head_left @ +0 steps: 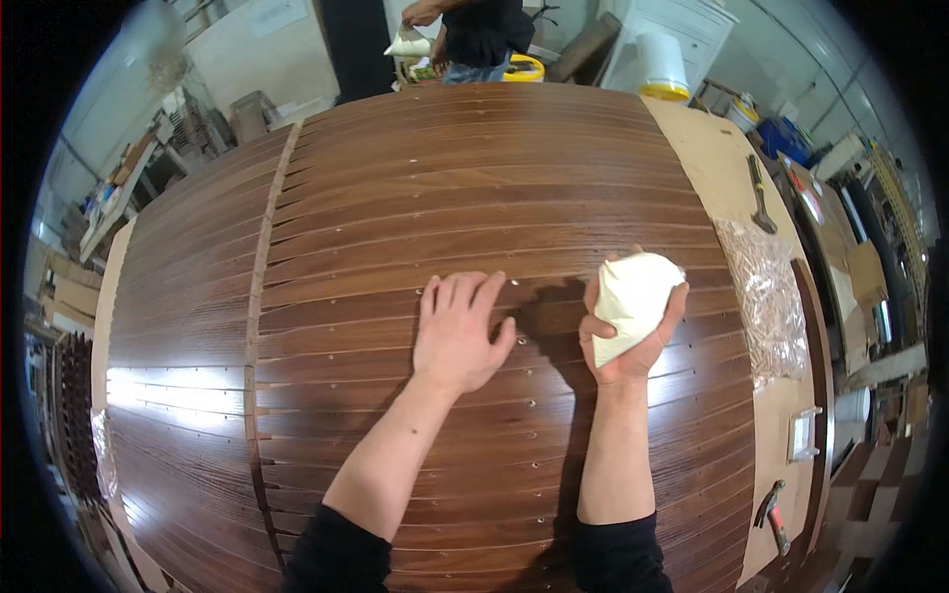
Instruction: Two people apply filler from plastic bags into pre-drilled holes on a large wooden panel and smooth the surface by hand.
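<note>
Dark brown wooden planks (474, 217) lie side by side in rows before me, with small light spots and holes along them. My left hand (457, 341) rests palm down on the planks near the middle, its fingers stretched out and nothing in it. To its right, my right hand (647, 358) is wrapped round a soft, full cream-coloured squeeze bag (641, 292), held above the wood and casting a shadow. The bag's narrow end points down toward my wrist; I cannot make out any opening. A strip (269, 237) crosses the planks on the left.
Along the right-hand board lie a hammer (774, 519), a small white frame (804, 435), clear plastic wrap (769, 306) and another hammer-like tool (759, 198). Beyond the far edge stands a person (484, 35) holding a similar bag (409, 42), near a white bucket (660, 61).
</note>
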`<act>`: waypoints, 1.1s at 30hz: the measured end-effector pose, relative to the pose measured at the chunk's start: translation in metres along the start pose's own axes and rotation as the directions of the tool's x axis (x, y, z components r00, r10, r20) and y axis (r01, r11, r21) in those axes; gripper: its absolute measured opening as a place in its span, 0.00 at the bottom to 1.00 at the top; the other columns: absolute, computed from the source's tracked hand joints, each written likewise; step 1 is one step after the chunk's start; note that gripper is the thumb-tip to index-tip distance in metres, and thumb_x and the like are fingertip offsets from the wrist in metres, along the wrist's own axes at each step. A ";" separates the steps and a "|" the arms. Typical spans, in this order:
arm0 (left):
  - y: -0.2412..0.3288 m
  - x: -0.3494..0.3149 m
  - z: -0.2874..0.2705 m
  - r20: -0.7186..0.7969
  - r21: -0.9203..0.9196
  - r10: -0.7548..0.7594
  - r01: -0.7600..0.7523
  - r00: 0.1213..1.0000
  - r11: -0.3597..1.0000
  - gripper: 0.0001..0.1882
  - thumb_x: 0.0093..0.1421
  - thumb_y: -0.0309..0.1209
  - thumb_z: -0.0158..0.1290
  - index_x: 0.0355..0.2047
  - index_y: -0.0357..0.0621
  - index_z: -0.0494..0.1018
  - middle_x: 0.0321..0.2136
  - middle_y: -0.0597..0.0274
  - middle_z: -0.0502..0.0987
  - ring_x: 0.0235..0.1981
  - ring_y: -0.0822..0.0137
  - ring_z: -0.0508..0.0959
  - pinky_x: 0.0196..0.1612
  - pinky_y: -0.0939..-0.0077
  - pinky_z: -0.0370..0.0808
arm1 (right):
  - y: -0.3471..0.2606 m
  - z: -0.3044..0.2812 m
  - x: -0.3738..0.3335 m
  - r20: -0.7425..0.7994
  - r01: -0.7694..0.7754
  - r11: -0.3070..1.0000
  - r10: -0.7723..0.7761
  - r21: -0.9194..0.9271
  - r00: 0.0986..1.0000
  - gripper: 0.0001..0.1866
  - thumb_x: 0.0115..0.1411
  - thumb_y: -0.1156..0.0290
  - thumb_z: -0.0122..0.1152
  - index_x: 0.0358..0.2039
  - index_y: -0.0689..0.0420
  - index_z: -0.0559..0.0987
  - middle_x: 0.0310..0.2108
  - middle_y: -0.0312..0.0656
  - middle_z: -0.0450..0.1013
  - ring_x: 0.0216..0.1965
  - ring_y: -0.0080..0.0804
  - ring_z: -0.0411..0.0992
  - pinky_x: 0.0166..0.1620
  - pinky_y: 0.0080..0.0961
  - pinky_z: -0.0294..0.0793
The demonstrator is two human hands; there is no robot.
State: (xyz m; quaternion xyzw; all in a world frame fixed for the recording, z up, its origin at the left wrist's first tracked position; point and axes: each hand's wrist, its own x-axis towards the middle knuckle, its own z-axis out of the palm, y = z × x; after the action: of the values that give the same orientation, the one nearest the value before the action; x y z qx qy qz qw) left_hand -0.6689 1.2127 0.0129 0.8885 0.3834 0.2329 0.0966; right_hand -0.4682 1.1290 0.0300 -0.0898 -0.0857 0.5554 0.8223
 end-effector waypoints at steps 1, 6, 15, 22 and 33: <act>0.000 0.000 0.000 -0.013 0.005 -0.012 0.012 1.000 1.000 0.31 0.61 0.41 0.58 0.63 0.47 0.68 0.56 0.53 0.70 0.62 0.50 0.67 0.71 0.47 0.57 | 0.001 0.002 0.001 0.008 0.010 0.999 -0.010 -0.036 1.000 0.37 0.64 0.31 0.55 0.64 0.43 0.70 0.54 0.41 0.77 0.48 0.40 0.78 0.20 0.19 0.72; 0.004 0.001 0.002 -0.002 -0.041 -0.024 0.024 1.000 0.999 0.29 0.62 0.42 0.57 0.62 0.48 0.70 0.56 0.59 0.71 0.63 0.55 0.67 0.72 0.47 0.57 | -0.005 0.018 0.008 -0.176 0.102 0.858 -0.218 -0.504 0.960 0.37 0.66 0.32 0.53 0.59 0.51 0.72 0.42 0.38 0.79 0.38 0.30 0.81 0.18 0.18 0.71; -0.005 -0.004 -0.001 0.055 -0.035 -0.072 0.074 0.996 0.997 0.28 0.64 0.44 0.54 0.62 0.49 0.69 0.57 0.60 0.71 0.64 0.58 0.66 0.74 0.48 0.54 | 0.015 0.047 0.070 -0.203 -0.161 0.159 -0.296 -0.974 0.934 0.29 0.63 0.52 0.70 0.55 0.63 0.80 0.45 0.42 0.80 0.44 0.29 0.77 0.48 0.30 0.76; -0.001 -0.003 0.000 0.033 -0.068 -0.069 0.071 0.997 0.995 0.29 0.64 0.44 0.54 0.63 0.49 0.68 0.57 0.60 0.71 0.64 0.58 0.66 0.74 0.48 0.54 | 0.029 0.055 0.080 -0.115 -0.119 0.002 -0.271 -0.993 0.956 0.27 0.61 0.54 0.72 0.51 0.62 0.83 0.44 0.40 0.81 0.43 0.27 0.78 0.47 0.28 0.76; -0.002 -0.002 0.000 0.020 -0.081 -0.062 0.064 0.998 0.995 0.29 0.63 0.43 0.54 0.62 0.48 0.69 0.56 0.60 0.71 0.63 0.59 0.66 0.74 0.49 0.54 | 0.035 0.049 0.088 -0.098 -0.116 -0.047 -0.281 -0.992 0.955 0.27 0.58 0.52 0.74 0.48 0.61 0.85 0.41 0.41 0.84 0.42 0.29 0.81 0.48 0.28 0.77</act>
State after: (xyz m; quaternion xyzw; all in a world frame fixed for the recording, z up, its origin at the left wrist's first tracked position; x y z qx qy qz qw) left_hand -0.6713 1.2125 0.0114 0.8732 0.4006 0.2377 0.1435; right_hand -0.4789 1.2265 0.0726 -0.7248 -0.3505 0.2514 0.5372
